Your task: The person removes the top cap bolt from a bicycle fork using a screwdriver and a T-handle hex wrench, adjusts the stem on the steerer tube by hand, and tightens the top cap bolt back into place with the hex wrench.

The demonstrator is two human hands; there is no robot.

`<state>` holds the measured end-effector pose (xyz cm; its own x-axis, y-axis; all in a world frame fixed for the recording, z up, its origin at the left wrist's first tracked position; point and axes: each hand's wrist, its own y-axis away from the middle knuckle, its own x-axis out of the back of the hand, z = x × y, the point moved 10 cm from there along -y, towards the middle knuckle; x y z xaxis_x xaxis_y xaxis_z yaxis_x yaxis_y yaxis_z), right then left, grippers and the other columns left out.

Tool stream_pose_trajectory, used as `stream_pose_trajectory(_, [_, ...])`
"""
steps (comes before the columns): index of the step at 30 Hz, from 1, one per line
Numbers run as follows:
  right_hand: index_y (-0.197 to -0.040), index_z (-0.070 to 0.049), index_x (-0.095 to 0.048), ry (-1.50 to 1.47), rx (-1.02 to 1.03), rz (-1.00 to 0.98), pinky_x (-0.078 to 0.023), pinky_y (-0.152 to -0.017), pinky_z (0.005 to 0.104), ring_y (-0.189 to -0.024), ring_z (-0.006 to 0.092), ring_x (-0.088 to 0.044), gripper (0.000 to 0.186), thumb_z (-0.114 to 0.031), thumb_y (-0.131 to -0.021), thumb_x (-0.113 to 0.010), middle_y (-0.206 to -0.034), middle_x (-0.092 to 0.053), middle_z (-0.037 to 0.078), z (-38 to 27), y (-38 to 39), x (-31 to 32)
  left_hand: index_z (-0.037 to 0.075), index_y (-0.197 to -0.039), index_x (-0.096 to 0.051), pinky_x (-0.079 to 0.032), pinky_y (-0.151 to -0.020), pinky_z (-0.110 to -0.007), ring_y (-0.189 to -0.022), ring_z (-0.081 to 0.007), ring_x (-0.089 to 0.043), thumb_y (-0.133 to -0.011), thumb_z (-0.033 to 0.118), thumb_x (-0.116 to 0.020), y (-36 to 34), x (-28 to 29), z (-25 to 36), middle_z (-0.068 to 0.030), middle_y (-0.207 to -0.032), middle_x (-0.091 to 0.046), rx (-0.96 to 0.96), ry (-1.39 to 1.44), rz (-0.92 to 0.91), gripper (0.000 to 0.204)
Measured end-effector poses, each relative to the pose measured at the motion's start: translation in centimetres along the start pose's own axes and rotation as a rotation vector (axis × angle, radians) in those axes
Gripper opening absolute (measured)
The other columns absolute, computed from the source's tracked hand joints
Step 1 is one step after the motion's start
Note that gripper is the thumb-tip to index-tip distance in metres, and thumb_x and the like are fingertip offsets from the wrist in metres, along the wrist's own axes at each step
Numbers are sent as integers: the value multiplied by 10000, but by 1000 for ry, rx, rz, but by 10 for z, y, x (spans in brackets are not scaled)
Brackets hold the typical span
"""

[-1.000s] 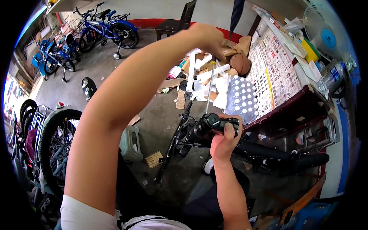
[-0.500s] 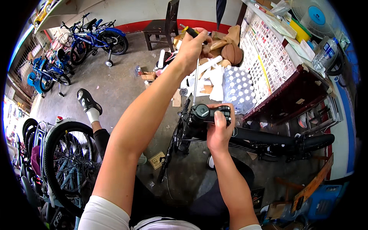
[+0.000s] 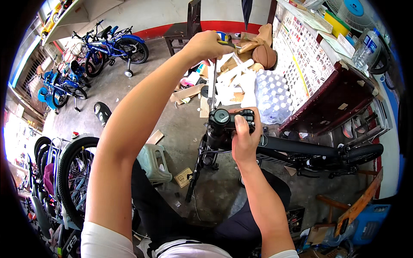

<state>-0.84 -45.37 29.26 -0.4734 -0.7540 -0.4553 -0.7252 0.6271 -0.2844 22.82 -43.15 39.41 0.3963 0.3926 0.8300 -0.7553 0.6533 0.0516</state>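
In the upper middle, my left hand [image 3: 207, 46] is closed round the black-and-yellow handle of a T-handle hex key [image 3: 225, 43]. Its long thin shaft runs down to the far left side of a black bicycle stem [image 3: 228, 117], beside the round top cap; the lower tip is hard to make out. My right hand [image 3: 245, 139] grips the stem's right end, thumb on top and fingers behind it. The black bicycle [image 3: 297, 147] stretches from the stem toward the right, with its rear wheel at the far end.
A pale green plastic stool [image 3: 152, 161] stands left of the bicycle. Bicycle wheels [image 3: 77, 172] crowd the lower left. Ahead lie cardboard scraps, a basketball [image 3: 263, 57] and wrapped bottles [image 3: 273, 96], beside a dark red cabinet [image 3: 331, 101]. Small blue bicycles [image 3: 109, 49] stand at the far left.
The hex key's handle has turned, so its short metal end points right instead of left. My left hand has swung slightly left and down. My right hand keeps its grip on the stem.
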Motion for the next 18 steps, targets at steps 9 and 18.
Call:
stream_pose_trajectory(9, [-1076,-54,-548,-76,-35,-13,-419,-732,230,-782,53,-479,197,-151,-937,-648,-957,-636,17,3,0,-2,128,-1011,-629,-441,-603,-278,-739,-98,-598,-922,314,-748,14,-22,-52,-12,-843,-647,20,1542,43,237])
stream_pose_trajectory(18, [-1075,-21,-545,-74,-17,-46,-434,-910,278,-953,118,-550,212,-167,-942,-624,-1045,-642,79,4,1,-3,41,-1087,-637,-389,-452,-261,-512,-96,-512,-912,151,-624,4,-22,-41,-36,-695,-599,163,669,83,207])
